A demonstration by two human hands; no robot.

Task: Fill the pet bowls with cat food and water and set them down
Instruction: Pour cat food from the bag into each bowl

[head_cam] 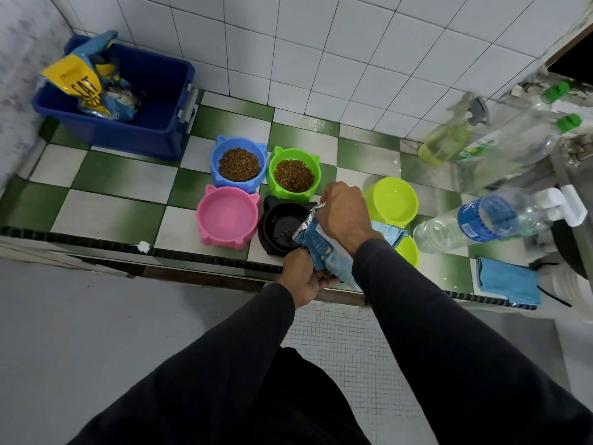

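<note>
The left hand (301,279) holds the bottom of a pale blue food bag (324,248), fingers curled round it. The right hand (343,213) pinches its open top, tipping kibble into the black bowl (280,224) on the desk (109,200) (checkered tiles). Behind, the blue bowl (239,163) and green bowl (293,175) are filled with kibble.

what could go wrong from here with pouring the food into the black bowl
1. The black bowl sits close to the counter's front edge, so a nudge from the food bag could push it off.
2. The bag's mouth is wide and crumpled, so kibble may spill past the rim onto the counter or into the pink bowl beside it.
3. The right hand works near the lying water bottle and could knock it rolling.
</note>
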